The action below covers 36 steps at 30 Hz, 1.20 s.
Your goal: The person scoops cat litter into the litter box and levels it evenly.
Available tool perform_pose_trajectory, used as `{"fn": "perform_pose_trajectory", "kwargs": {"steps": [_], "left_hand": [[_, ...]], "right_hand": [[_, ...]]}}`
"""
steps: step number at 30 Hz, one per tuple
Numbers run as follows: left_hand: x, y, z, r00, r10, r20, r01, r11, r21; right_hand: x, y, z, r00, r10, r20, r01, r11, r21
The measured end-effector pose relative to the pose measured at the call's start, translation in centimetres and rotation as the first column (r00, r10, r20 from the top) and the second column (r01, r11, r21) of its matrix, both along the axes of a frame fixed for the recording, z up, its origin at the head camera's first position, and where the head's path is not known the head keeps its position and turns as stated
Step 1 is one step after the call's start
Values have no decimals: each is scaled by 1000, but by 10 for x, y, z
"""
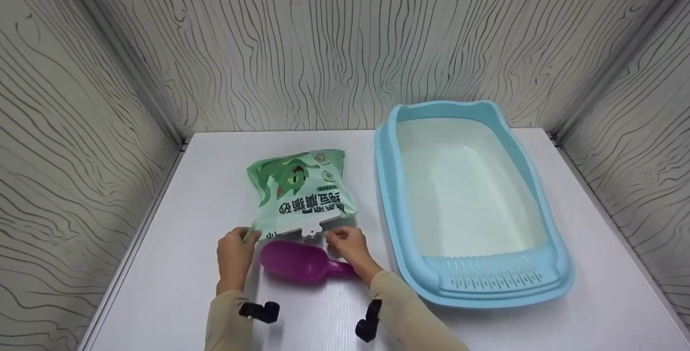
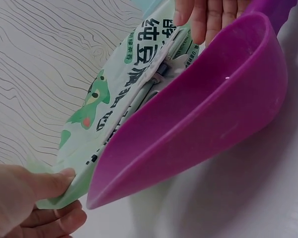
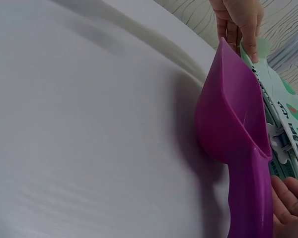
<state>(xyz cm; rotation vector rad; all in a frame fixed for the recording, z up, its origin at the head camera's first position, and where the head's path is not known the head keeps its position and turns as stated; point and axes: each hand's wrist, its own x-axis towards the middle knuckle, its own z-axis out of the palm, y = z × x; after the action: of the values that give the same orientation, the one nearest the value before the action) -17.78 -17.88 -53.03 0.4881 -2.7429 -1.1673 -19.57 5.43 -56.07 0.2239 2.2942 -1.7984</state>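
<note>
A green and white bag of cat litter (image 1: 294, 200) lies on the table, its printing upside down in the head view. My left hand (image 1: 236, 254) pinches the bag's near left corner between thumb and fingers. At the right part of the same near edge, my right hand (image 1: 349, 243) has its thumb and fingers around the bag's edge. Between the hands, a whitish bone-shaped clip (image 3: 279, 143) sits on the folded edge. A purple scoop (image 1: 296, 262) lies just in front of the bag, its handle (image 3: 249, 198) partly under my right hand in the head view.
A light blue litter box (image 1: 388, 194) with a white inside and a slotted front ledge (image 1: 493, 275) stands to the right. Patterned panels (image 1: 323, 43) enclose the white table (image 1: 178, 265) at the back and sides. Dark wrist mounts (image 1: 369, 321) sit on the sleeves.
</note>
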Motion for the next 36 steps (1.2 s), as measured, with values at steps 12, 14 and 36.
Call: {"fn": "perform_pose_trajectory", "kwargs": {"steps": [12, 14, 36], "left_hand": [[1, 1, -2, 999, 20, -29, -20, 1000, -21], [1, 2, -2, 999, 20, -36, -21, 1000, -19], [0, 1, -3, 998, 14, -55, -16, 999, -30]], "right_hand": [[-7, -9, 0, 990, 49, 135, -25, 984, -177], [-8, -10, 1, 988, 42, 146, -11, 979, -204], [-12, -21, 2, 980, -1, 198, 58, 957, -283]]}}
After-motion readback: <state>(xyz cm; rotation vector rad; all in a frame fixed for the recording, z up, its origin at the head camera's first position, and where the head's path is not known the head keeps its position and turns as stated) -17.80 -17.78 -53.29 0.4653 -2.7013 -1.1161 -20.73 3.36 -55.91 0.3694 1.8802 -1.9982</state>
